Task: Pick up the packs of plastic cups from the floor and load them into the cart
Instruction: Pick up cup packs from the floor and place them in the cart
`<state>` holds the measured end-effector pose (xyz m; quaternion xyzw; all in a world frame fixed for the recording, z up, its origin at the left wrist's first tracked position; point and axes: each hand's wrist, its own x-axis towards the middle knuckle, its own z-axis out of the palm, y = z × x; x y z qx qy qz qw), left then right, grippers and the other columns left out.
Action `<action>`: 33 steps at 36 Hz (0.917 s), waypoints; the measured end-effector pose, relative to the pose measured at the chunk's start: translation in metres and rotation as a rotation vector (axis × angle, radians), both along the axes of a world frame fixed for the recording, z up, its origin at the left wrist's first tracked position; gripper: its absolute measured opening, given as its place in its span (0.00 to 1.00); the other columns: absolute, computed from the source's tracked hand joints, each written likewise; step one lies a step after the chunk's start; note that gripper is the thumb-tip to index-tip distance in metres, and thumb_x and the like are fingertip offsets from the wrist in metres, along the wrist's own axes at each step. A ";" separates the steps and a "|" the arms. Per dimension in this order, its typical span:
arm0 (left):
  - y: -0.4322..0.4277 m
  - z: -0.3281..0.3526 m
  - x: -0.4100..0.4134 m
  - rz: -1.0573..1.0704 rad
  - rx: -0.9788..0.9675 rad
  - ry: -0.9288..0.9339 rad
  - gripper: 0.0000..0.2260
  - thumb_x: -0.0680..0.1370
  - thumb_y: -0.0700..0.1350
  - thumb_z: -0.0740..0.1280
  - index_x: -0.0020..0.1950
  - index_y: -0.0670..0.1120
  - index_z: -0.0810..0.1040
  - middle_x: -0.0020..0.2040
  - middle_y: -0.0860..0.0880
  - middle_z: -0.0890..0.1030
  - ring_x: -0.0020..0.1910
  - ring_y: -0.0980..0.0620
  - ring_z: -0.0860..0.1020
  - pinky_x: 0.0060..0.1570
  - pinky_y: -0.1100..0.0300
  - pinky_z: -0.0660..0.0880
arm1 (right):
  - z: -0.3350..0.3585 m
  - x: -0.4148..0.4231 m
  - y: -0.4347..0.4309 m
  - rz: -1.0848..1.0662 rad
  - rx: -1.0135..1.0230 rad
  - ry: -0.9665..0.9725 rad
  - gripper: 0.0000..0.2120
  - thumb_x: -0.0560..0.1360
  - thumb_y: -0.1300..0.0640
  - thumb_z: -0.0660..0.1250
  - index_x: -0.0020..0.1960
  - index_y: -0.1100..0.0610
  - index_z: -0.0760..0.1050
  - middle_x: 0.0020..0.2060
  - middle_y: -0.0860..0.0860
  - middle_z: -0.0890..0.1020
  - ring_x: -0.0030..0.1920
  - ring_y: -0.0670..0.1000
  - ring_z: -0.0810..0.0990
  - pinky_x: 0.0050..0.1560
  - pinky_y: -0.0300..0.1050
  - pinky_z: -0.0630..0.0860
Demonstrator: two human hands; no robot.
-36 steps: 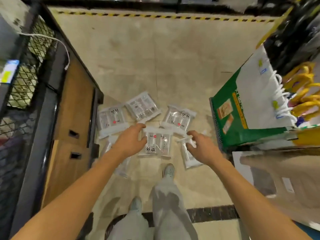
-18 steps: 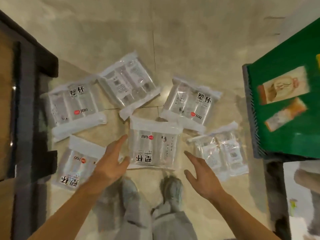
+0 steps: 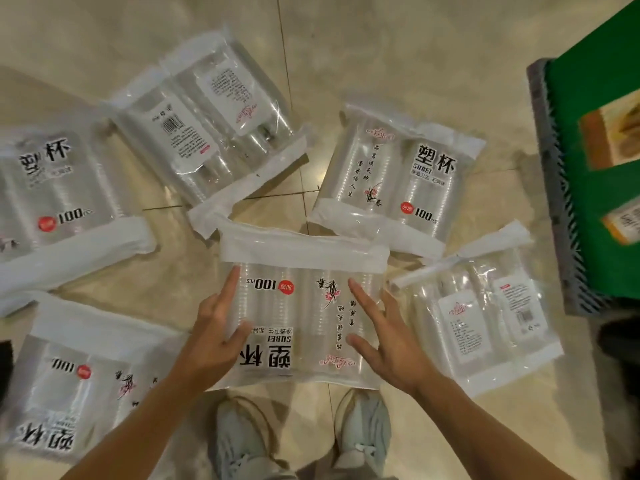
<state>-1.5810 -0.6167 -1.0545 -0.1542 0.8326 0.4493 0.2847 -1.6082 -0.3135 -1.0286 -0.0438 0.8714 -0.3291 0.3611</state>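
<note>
Several clear packs of plastic cups lie flat on the beige tiled floor. The centre pack (image 3: 304, 306) lies just ahead of my feet, its print upside down to me. My left hand (image 3: 214, 327) rests on its left edge, index finger straight and thumb on top. My right hand (image 3: 384, 337) lies on its right part with fingers spread and straight. Other packs lie at the upper middle (image 3: 207, 133), upper right (image 3: 398, 174), right (image 3: 485, 320), left (image 3: 59, 188) and lower left (image 3: 79, 382). The cart is out of view.
A green printed carton (image 3: 595, 150) on a grey ribbed base (image 3: 554, 188) stands at the right edge, close to the right-hand pack. My two grey shoes (image 3: 239, 441) stand just behind the centre pack. Bare floor (image 3: 381, 46) stretches beyond the packs.
The view has dropped closer to the floor. Both hands have moved forward from short of the centre pack onto its two sides.
</note>
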 end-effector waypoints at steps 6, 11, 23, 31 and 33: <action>-0.006 0.158 -0.014 0.102 0.102 0.032 0.34 0.79 0.49 0.67 0.73 0.75 0.51 0.68 0.58 0.64 0.69 0.57 0.67 0.67 0.54 0.69 | 0.149 -0.027 -0.008 -0.092 -0.043 0.020 0.33 0.80 0.43 0.63 0.74 0.26 0.44 0.79 0.47 0.50 0.79 0.48 0.41 0.76 0.57 0.54; -0.021 0.336 -0.056 0.118 0.082 0.182 0.32 0.77 0.53 0.66 0.72 0.75 0.52 0.74 0.61 0.60 0.74 0.59 0.59 0.70 0.47 0.67 | 0.316 -0.077 -0.026 -0.096 -0.083 0.132 0.30 0.79 0.39 0.60 0.73 0.24 0.46 0.78 0.46 0.54 0.77 0.42 0.46 0.72 0.48 0.56; -0.078 0.783 -0.113 0.128 -0.081 0.550 0.30 0.78 0.57 0.64 0.76 0.65 0.55 0.73 0.63 0.61 0.73 0.61 0.61 0.72 0.54 0.62 | 0.753 -0.158 -0.075 -0.064 -0.286 0.509 0.29 0.78 0.36 0.61 0.75 0.29 0.52 0.73 0.30 0.60 0.74 0.35 0.58 0.75 0.47 0.58; -0.121 0.943 -0.086 0.175 -0.117 0.641 0.25 0.72 0.70 0.63 0.66 0.78 0.57 0.77 0.58 0.60 0.71 0.55 0.65 0.69 0.51 0.64 | 0.905 -0.161 -0.118 -0.074 -0.437 0.542 0.29 0.76 0.37 0.64 0.75 0.32 0.58 0.72 0.34 0.63 0.74 0.41 0.60 0.76 0.50 0.59; -0.131 0.964 -0.080 0.224 -0.099 0.648 0.25 0.71 0.69 0.64 0.66 0.77 0.58 0.77 0.58 0.62 0.65 0.58 0.67 0.65 0.57 0.67 | 0.927 -0.163 -0.130 -0.032 -0.448 0.531 0.28 0.76 0.38 0.64 0.74 0.32 0.59 0.74 0.37 0.62 0.74 0.42 0.61 0.75 0.50 0.60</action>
